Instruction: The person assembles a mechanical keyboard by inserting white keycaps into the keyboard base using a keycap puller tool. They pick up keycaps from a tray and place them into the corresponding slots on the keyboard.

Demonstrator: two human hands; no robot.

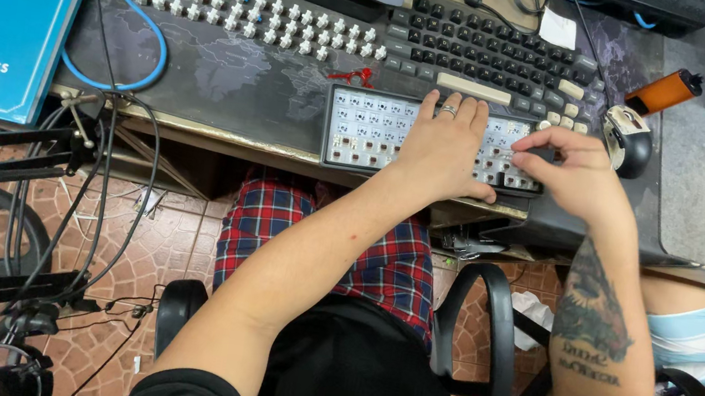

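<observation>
My left hand (444, 147) lies flat and spread across the bare keyboard base (372, 127), palm down, holding nothing; it presses the board against the desk mat (231, 80) so it does not slide. The base sits at the near edge of the desk, right in front of me, its rows of small switches uncovered on the left half. My right hand (572, 169) is at the board's right end, fingers drawn narrow in a pinch over the last switches; I judge it grips something small there, but what lies between the fingertips is hidden. Further back, loose white keycaps (250, 14) stand in rows on the mat, kept in order and within reach. Behind the base is a complete dark keyboard (492, 52). A mouse (629, 140) and an orange lighter (666, 90) rest just right of it, and a blue record book (3, 2) lies far left.
</observation>
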